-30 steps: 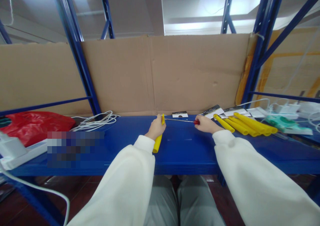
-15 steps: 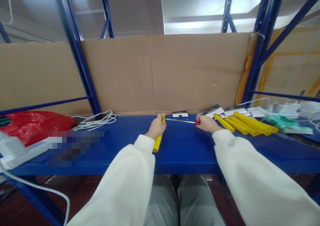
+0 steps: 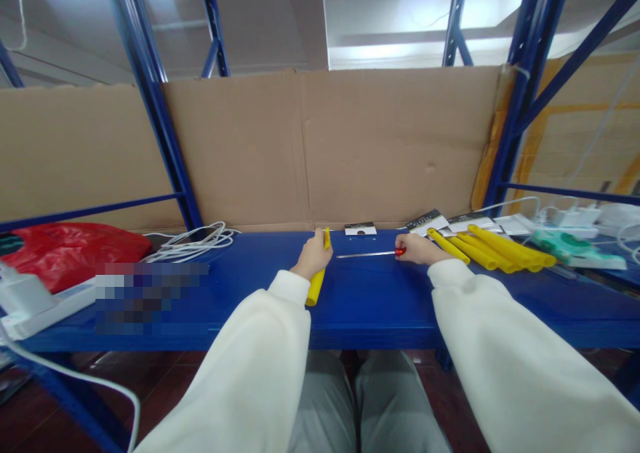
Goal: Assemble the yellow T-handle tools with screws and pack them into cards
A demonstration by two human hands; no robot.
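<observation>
My left hand (image 3: 313,255) is closed around a yellow tube (image 3: 315,287), which stands tilted over the blue shelf with its wider end toward me. In my right hand (image 3: 416,249) is a screwdriver (image 3: 367,255), gripped by its red handle. Its long metal shaft points left, and the tip is a short gap away from the yellow tube. Behind the shaft lies a small black-and-white card (image 3: 360,229). More yellow tubes (image 3: 505,249) lie side by side just right of my right hand.
The blue shelf (image 3: 270,319) runs in front of a cardboard panel (image 3: 240,153). White cables (image 3: 200,241), a red plastic bag (image 3: 80,249) and a white power strip (image 3: 55,306) are at left. Printed cards (image 3: 427,221) and a green-and-white item (image 3: 575,247) are at right.
The screwdriver in my right hand has moved right and slightly toward me, so its tip is now apart from the yellow tube. My left hand has hardly moved.
</observation>
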